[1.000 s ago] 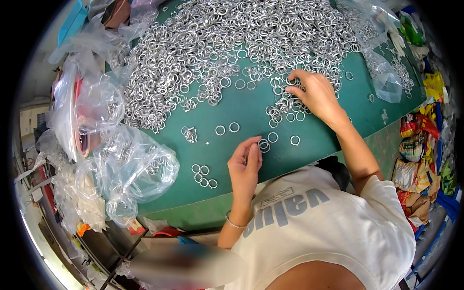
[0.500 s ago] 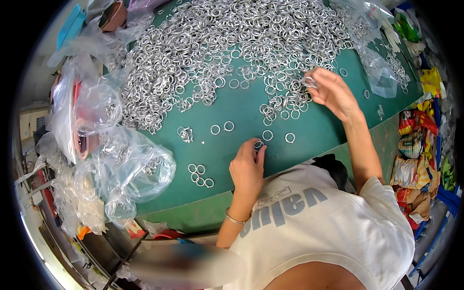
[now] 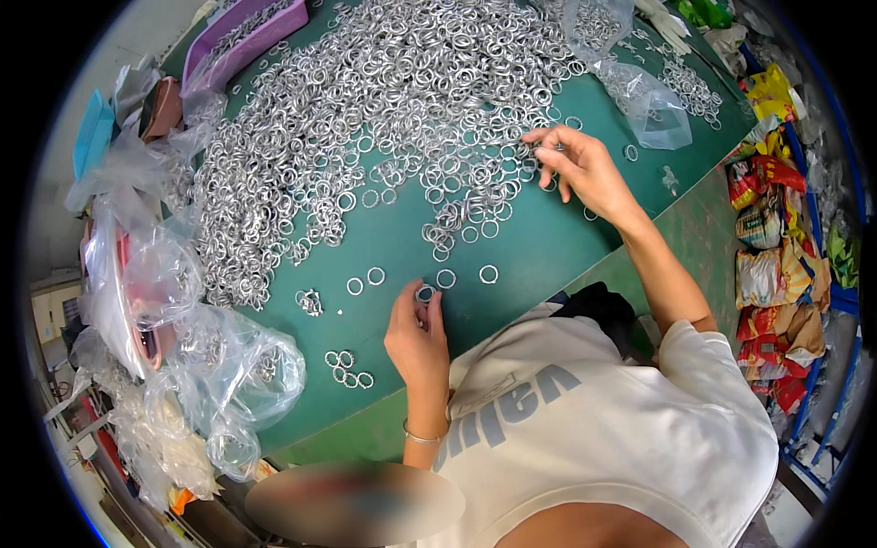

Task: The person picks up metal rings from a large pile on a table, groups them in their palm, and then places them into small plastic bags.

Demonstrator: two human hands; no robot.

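My left hand (image 3: 417,336) is closed near the table's front edge, with a silver metal ring (image 3: 426,293) pinched between thumb and fingers. My right hand (image 3: 585,173) reaches to the right side of a large heap of silver rings (image 3: 393,82), its fingers apart and the fingertips over the nearest rings; a ring partly shows beneath them. Just beyond my left hand lie single rings, one (image 3: 446,279) almost touching its fingers and another (image 3: 489,274) to the right. Left of it, several rings (image 3: 347,369) form a small group, with a little cluster (image 3: 311,302) farther back.
The green table (image 3: 301,420) carries clear plastic bags (image 3: 247,365) along its left edge. A purple tray (image 3: 242,46) of rings stands back left. Another clear bag (image 3: 653,110) lies right of the heap, near loose rings (image 3: 690,91). Coloured packages (image 3: 767,228) stand beyond the right edge.
The view has shifted. My right hand held up a ring before; now its fingers are spread at the heap's edge and that ring no longer shows. My left hand still pinches a ring.
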